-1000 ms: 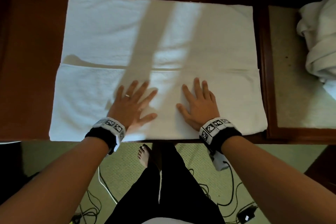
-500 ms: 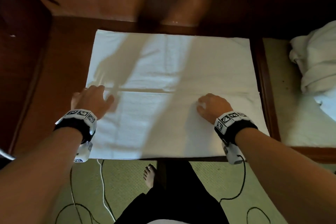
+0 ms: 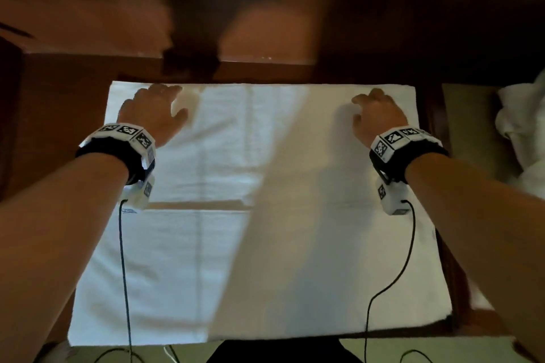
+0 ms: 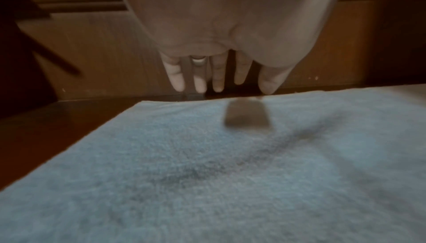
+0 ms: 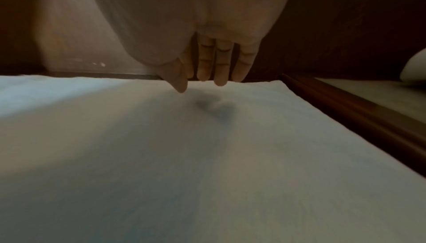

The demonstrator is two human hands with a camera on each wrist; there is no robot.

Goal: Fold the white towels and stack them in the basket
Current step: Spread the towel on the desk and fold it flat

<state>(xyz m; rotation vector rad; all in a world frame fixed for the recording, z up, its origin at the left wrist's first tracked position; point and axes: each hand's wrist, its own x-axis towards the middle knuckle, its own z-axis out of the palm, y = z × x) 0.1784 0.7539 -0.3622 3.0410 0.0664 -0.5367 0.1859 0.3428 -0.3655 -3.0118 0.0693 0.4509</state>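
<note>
Both hands have moved from the towel's folded near half, where they lay a second ago, up to its far edge. The towel point(image 3: 265, 215) lies flat on the wooden table point(image 3: 56, 115), its near half folded over. The left hand point(image 3: 150, 110) hangs over the far left corner, fingers point(image 4: 177, 75) straight and slightly spread, released, gripping nothing. The right hand point(image 3: 376, 115) hangs over the far right corner, fingers point(image 5: 205, 64) straight and together pointing down, thumb tip close to the cloth, also holding nothing. More white towels point(image 3: 522, 132) lie heaped right of the table.
</note>
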